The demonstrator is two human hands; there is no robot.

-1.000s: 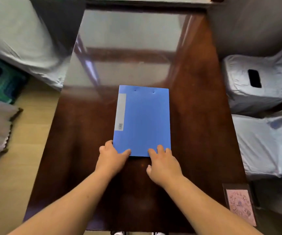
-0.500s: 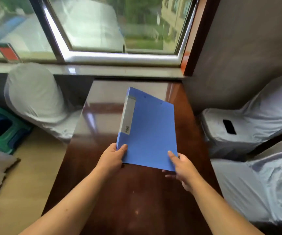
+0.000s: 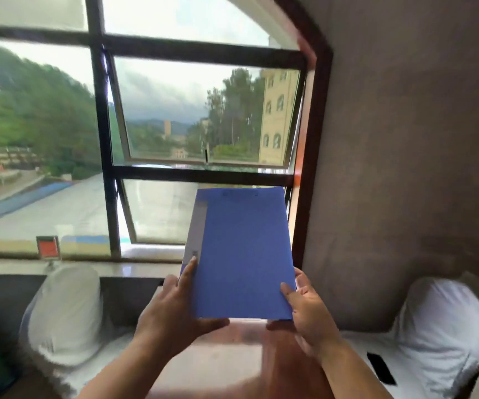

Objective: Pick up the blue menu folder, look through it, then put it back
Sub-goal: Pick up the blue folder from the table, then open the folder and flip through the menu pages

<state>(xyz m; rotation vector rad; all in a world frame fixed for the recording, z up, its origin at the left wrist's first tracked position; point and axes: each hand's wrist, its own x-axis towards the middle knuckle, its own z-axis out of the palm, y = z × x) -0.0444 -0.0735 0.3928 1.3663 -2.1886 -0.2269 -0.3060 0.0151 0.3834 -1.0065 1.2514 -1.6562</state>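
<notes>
Both hands, left [image 3: 172, 315] and right [image 3: 308, 313], grasp the closed folder [image 3: 244, 254] (upright, lower corners pinched) above the counter [image 3: 232, 358], facing the window [image 3: 152, 125].

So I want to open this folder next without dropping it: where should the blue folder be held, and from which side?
Probably by the spine. The blue folder is held up, closed, its grey-labelled spine on the left where the left hand already grips the lower corner. Keep that hold, and let the right hand come from the right, the free edge, to lift the cover.
</notes>
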